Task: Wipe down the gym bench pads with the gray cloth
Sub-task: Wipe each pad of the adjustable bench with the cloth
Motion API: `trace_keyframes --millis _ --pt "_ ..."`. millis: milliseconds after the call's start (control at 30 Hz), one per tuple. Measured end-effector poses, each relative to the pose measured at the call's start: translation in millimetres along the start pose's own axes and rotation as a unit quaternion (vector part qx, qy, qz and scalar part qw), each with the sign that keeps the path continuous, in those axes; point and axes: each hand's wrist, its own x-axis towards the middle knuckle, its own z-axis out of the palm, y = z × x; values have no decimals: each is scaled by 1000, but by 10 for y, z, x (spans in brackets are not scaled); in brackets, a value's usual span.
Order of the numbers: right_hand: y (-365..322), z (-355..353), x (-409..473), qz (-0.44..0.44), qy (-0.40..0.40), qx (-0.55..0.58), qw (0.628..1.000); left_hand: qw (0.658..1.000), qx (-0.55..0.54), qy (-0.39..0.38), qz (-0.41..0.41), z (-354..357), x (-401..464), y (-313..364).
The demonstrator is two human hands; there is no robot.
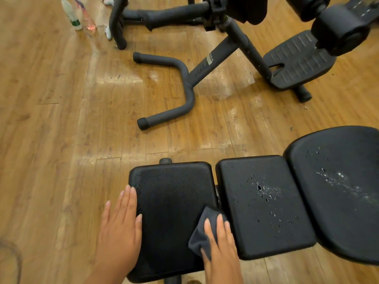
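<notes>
Left hand (121, 222): flat, fingers straight and together, resting along the left edge of the nearest bench pad (174, 212); holds nothing.
Right hand (220, 242): fingers straight, laid flat on the gray cloth (202, 236), pressing it onto the same pad's right edge.
Gray cloth: bunched under and left of the right fingers, one corner poking up past the fingertips toward the gap between pads.
Nearest pad: dull sheen, fine droplets near the left fingertips.
Middle pad (264, 206): just right of the right fingers, beaded with droplets.
Far pad (338, 191): further right, rounded, also spotted wet.
Beyond fingertips: black exercise machine frame (184, 83) and two spray bottles (79, 14) on the wood floor (51, 119).
</notes>
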Motion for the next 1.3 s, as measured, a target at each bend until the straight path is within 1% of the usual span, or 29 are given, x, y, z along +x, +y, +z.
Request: trace_keyframes --millis 67,100,167,267,333,367,433,533,633,733,800,900,967,1033,1067,1167,1300 --pt "-98 -26 283 57 25 40 997 1000 8 1 -2 -9 2 -4" --pt "-125 -46 453 62 29 45 997 1000 14 0 -1 -14 1 -4" --pt "-203 -114 831 82 -4 50 995 1000 24 1 2 -25 0 7" --pt "-345 -110 1314 98 -4 2 995 1000 29 6 2 -22 2 13" --pt "-410 -70 1511 95 8 -52 994 999 30 11 1 -16 8 17" --pt "-452 -58 1568 76 17 -76 994 999 30 13 1 -12 8 18" --pt "-581 20 1646 4 39 -102 994 999 29 14 -1 -2 13 20" --pt "-1072 193 1669 -106 2 -78 991 1000 26 17 -5 23 36 3" --pt "-1403 338 1658 -138 -13 -49 989 999 29 20 1 34 64 -21" --pt "-1275 295 1674 -155 -34 -35 987 999 30 18 -3 27 58 -11" --pt "-1109 168 1662 -139 -34 -21 989 999 30 18 -8 -1 41 17" --pt "-795 -31 1665 -112 -26 -33 993 999 32 18 -6 -44 24 41" --pt "-525 -163 1680 -74 -5 -44 996 999 32 19 -6 -62 18 45" --pt "-324 -258 1701 -12 -12 -35 999 999 28 17 -11 -63 16 45" --pt "-285 -269 1703 2 -19 -31 999 999 25 17 -13 -62 14 48" --pt "-418 -199 1679 -7 -34 -69 997 999 26 15 -16 -53 9 54" --pt "-849 -54 1533 -67 -50 -64 994 999 36 12 -19 -35 8 49"
